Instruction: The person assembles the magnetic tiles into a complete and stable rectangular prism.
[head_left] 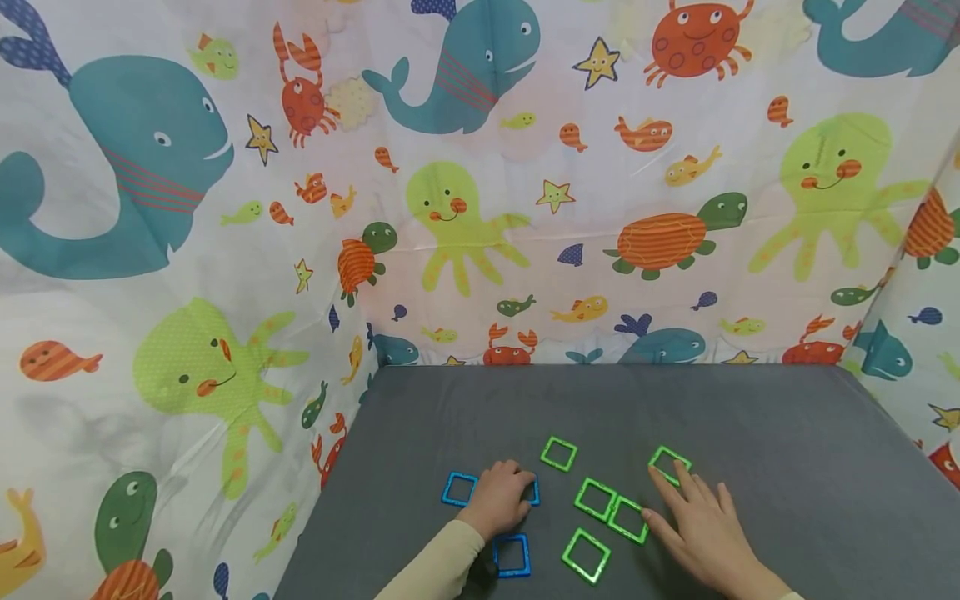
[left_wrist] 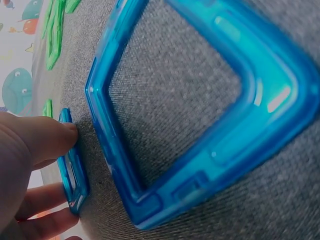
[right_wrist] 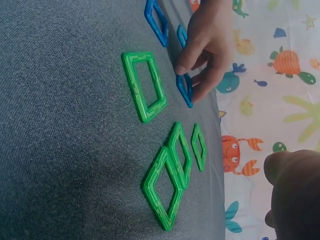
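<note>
Left hand (head_left: 498, 500) on blue, right hand (head_left: 705, 533) spread beside green

The left hand pinches a translucent blue plastic square frame (head_left: 536, 490) between thumb and fingers on the dark grey cloth-covered worktop (head_left: 825, 467). A second blue frame (head_left: 463, 475) lies just left of that hand, and a third blue frame (head_left: 513, 573) lies nearer the person, by the cream sleeve (head_left: 438, 554).

The right hand is open, fingers spread, palm down; its fingertips overlap a translucent green plastic square frame (head_left: 655, 456) in the head view — whether they touch it, I cannot tell. Its thumb is close to a joined pair of green frames (head_left: 612, 507), set edge to edge between the hands. Another green frame (head_left: 565, 442) lies beyond the pair, and one more green frame (head_left: 602, 567) on the near side.

Behind hangs a white curtain printed with sea animals (head_left: 517, 325) — whales, crabs, turtles and octopuses.
</note>
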